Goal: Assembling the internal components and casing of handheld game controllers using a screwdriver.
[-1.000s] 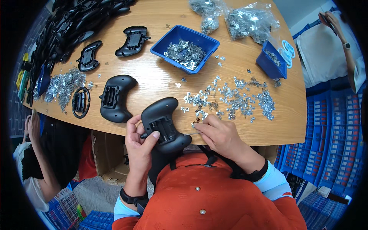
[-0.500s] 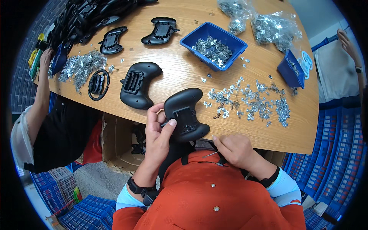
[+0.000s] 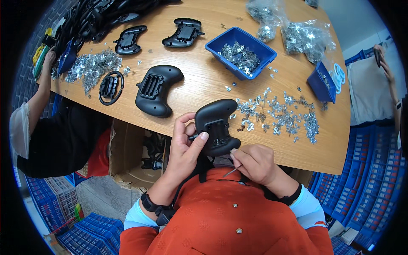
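A black game controller shell with an open battery compartment is gripped by my left hand, thumb on its face and fingers behind. It is tilted above the table's near edge. Close to its lower right grip is my right hand, its fingers closed around a thin metal tool that points down and left. Thumb and forefinger are pinched near the shell; whether a small part is between them I cannot tell. Another controller shell lies to the left, beside a steering-wheel-shaped black part.
Loose metal contacts spread at right. A blue bin of contacts stands behind, with plastic bags and a smaller blue bin. Left: a contact heap and a person's arm. An open cardboard box sits below.
My left hand and the controller shell have shifted slightly right in view. My right hand has come closer to the shell's lower grip, still holding the thin tool.
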{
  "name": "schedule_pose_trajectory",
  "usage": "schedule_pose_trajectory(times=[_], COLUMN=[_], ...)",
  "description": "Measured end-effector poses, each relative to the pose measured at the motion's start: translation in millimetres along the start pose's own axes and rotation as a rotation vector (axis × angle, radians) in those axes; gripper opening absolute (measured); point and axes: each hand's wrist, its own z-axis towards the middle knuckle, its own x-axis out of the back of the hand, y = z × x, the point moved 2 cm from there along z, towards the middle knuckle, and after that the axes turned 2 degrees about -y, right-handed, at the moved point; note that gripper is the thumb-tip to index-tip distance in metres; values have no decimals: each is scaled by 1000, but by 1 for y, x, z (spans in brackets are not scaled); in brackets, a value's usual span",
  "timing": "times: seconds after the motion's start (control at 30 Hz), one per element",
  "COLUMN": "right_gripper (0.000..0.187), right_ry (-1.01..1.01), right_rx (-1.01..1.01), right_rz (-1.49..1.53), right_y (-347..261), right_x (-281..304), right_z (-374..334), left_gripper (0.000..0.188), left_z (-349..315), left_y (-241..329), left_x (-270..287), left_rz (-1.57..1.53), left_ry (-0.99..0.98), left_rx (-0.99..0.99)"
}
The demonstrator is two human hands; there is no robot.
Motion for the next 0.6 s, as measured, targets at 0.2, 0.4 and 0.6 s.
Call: schedule_pose_trajectory(times=[0.2,0.4,0.6], right_gripper=[25,30,29], right_ry=[-7,-24,-69], right_rx=[49,64,62], right_rz=[-11,5,0], right_y=[-3,-3,-2], right_x=[-10,-17,-19], right_z=[21,24,27], left_gripper=[43,44,44], left_z=[0,0,2], left_y=[-2,-6,-8], left_x=[-1,2,3], left_rz=[-19,-18,-54], left_ry=[-3,-16,-28], left_rx=[5,6,24])
